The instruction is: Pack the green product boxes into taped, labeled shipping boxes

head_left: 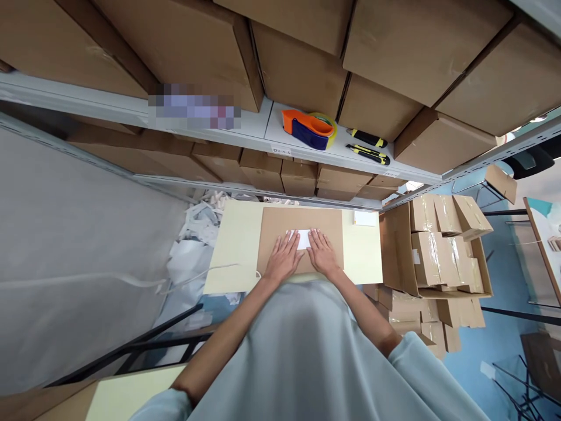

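Observation:
A white label lies on a flat brown cardboard piece in the middle of the pale yellow table. My left hand rests flat on the label's left end, fingers stretched out. Over its right end lies my right hand, also flat with the fingers spread. Between the two hands the label's middle shows. Farther right on the tabletop sits a small stack of white labels.
A shelf above holds cardboard boxes, an orange and blue tape dispenser and two yellow-black utility knives. To the right, a large open carton is filled with taped boxes. White scraps are heaped at the left, near a white cable.

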A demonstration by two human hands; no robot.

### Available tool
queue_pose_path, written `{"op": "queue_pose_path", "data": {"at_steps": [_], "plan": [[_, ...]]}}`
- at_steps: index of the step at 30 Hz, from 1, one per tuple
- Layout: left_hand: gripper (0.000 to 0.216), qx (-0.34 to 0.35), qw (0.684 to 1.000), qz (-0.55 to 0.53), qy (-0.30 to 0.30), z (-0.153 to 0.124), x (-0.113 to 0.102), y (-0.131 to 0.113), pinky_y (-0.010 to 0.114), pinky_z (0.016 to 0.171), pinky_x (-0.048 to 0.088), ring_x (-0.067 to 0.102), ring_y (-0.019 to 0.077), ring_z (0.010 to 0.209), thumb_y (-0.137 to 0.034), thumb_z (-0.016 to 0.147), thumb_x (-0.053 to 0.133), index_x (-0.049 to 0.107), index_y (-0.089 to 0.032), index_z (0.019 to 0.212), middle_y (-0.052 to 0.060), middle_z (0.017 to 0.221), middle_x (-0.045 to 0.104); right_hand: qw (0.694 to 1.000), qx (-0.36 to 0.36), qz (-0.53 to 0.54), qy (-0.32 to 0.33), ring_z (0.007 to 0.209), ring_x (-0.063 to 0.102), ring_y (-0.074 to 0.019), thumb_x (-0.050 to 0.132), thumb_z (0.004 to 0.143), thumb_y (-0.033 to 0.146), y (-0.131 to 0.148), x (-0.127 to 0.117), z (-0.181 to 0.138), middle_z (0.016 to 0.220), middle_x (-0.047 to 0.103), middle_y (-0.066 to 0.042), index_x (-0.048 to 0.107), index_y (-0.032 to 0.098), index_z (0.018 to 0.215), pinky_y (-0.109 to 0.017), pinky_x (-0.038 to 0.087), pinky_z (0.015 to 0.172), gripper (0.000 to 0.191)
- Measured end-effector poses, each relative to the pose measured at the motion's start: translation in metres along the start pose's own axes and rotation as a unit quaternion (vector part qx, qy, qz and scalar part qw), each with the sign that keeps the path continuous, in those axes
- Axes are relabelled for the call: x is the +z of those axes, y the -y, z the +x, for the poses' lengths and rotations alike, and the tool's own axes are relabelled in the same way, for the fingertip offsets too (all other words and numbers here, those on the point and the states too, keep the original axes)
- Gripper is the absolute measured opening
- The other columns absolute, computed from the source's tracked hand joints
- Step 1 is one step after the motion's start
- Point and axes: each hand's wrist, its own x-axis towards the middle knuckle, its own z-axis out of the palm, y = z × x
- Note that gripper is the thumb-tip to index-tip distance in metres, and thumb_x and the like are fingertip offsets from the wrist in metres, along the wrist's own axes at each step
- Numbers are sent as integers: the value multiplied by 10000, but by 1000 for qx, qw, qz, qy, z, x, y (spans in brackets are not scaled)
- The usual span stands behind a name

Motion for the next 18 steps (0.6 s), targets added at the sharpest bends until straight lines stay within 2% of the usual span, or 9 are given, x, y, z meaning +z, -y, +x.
{"op": "queue_pose_path", "data": {"at_steps": [3, 6, 9, 12, 15, 18], "plan": [[709, -60, 998, -6, 2, 1, -8, 5, 644, 1412, 109, 222, 354, 1739, -422, 1142, 293, 269, -154, 1798, 147, 1837, 318, 999, 42, 22, -5, 1743, 234, -261, 339, 1189, 320, -3, -4, -1, 1851, 269, -113, 285, 151, 1796, -507, 197, 1427, 632], [716, -105, 994, -14, 0, 13, -14, -2, 693, 1402, 50, 120, 376, 1757, -408, 1131, 310, 260, -160, 1801, 138, 1848, 291, 997, 74, 34, -10, 1752, 199, -269, 330, 1190, 319, 4, -5, 7, 1857, 250, -117, 280, 149, 1798, -522, 168, 1431, 633], [700, -86, 996, -15, 16, 29, -14, -16, 696, 1399, 17, 86, 379, 1761, -383, 1121, 331, 321, -168, 1786, 128, 1847, 303, 995, 91, 35, -21, 1761, 156, -285, 354, 1183, 320, 13, -4, 19, 1860, 251, -123, 330, 170, 1785, -560, 155, 1425, 621], [678, -53, 998, -13, 36, 38, -12, -23, 668, 1408, 21, 90, 360, 1763, -323, 1113, 309, 368, -169, 1770, 110, 1848, 313, 996, 77, 37, -22, 1762, 142, -281, 353, 1181, 308, 15, -4, 28, 1862, 265, -101, 359, 203, 1777, -568, 133, 1425, 605], [668, -54, 998, -8, 40, 32, -15, -16, 674, 1407, 20, 74, 360, 1765, -355, 1124, 317, 382, -181, 1766, 110, 1852, 306, 997, 64, 42, -22, 1761, 145, -280, 351, 1187, 328, 6, -7, 24, 1863, 272, -85, 362, 222, 1777, -572, 115, 1425, 599], [657, -98, 995, 5, 25, 15, -22, -1, 720, 1390, 20, 35, 386, 1764, -393, 1132, 339, 407, -204, 1757, 120, 1867, 260, 995, 84, 42, -34, 1765, 115, -305, 341, 1191, 343, -9, -11, 10, 1871, 237, -96, 352, 198, 1780, -599, 107, 1421, 607]]}}
